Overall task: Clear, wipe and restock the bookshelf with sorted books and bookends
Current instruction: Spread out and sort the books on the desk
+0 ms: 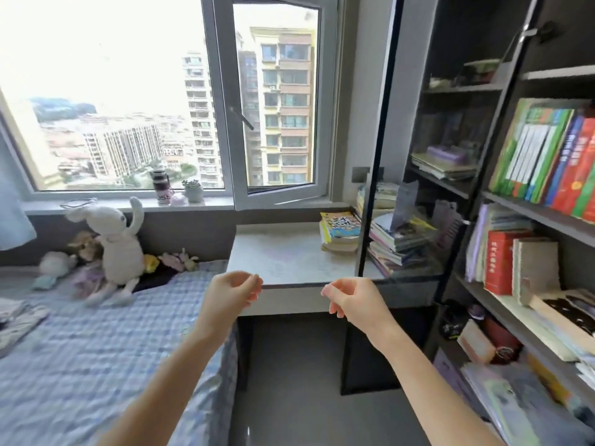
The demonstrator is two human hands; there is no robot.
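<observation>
My left hand point(232, 294) and my right hand point(352, 299) hang in the air in front of the desk's front edge, fingers loosely curled, holding nothing. The dark bookshelf point(502, 201) stands at the right with its glass door point(418, 156) swung open. On its shelves are leaning green, blue and red books point(547, 162), a red dictionary point(500, 263) and flat-lying books point(560, 320). A stack of books point(341, 231) lies on the white desk point(289, 255), with more stacked books point(399, 239) seen behind the glass door.
A bed with a blue checked cover point(96, 349) fills the left, with a white plush rabbit point(119, 249) and small toys at its head. An open window sash point(277, 101) juts over the desk. A bottle point(162, 187) and small plant point(193, 189) stand on the sill.
</observation>
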